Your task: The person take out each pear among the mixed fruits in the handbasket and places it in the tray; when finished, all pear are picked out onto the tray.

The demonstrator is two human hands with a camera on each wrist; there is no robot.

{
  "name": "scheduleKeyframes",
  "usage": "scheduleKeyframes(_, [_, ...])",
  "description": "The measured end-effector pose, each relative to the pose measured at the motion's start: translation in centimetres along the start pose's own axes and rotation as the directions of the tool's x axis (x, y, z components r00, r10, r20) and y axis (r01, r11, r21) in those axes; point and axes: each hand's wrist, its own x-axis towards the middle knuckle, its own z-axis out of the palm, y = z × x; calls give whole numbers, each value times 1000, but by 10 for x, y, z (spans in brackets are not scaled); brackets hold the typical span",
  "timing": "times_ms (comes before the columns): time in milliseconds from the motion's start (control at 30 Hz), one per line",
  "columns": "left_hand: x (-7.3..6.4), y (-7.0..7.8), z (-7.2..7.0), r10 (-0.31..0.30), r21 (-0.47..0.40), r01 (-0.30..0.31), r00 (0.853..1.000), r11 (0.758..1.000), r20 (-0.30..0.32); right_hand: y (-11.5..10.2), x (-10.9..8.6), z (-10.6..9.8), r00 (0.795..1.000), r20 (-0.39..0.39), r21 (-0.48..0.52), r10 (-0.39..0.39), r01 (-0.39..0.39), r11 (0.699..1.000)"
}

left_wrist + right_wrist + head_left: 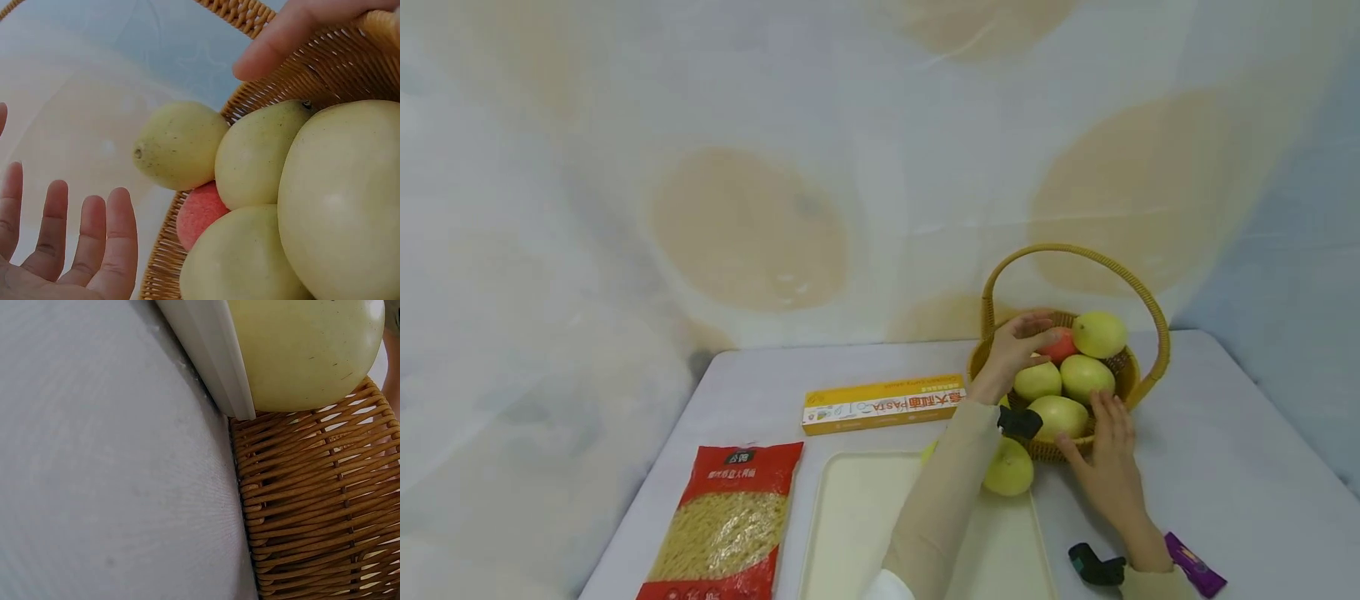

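Observation:
A woven basket (1138,392) with a tall hoop handle holds several pale yellow-green melons (1088,379) and a red round fruit (1062,345). My left hand (1018,346) reaches over the basket's left side, beside the red fruit. In the left wrist view its fingers (119,244) are extended and spread, with nothing between them. Meanwhile my right hand (1105,454) lies against the basket's near right side, fingers spread and pointing forward along the rim. Another melon (1009,468) sits at the far right corner of a cream tray (850,517); my left forearm partly covers the tray.
Left of the tray lies a red bag of pasta (722,525). Behind the tray is a long yellow pasta box (883,404). A small purple packet (1195,565) lies beside my right wrist. In the right wrist view the tray edge (209,356) meets the basket wall (312,500).

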Motion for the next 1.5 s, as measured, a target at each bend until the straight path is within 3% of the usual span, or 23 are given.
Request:
scheduleKeyframes(333, [17, -8, 20, -53, -31, 50, 994, 998, -98, -13, -10, 0, 1000, -28, 4, -11, 11, 1000])
scheduleKeyframes(600, [23, -21, 31, -108, -36, 105, 987, 994, -116, -21, -19, 3, 1000, -21, 7, 5, -5, 1000])
scheduleKeyframes(833, [18, -26, 35, -134, 41, 141, 983, 989, -129, -31, -32, 13, 1000, -24, -9, 5, -5, 1000])
scheduleKeyframes(1067, [17, -19, 38, -131, 100, 143, 984, 985, -119, -38, -29, 12, 999, -37, -16, -9, 8, 1000])
scheduleKeyframes(1300, [17, -15, 30, -114, 298, 174, 971, 939, -211, -48, -27, 19, 1000, -5, 0, -6, 6, 1000])
scheduleKeyframes(1500, [15, -20, 21, -78, 342, 152, 972, 927, -219, -48, -27, 24, 1000, 9, -6, -5, 5, 1000])
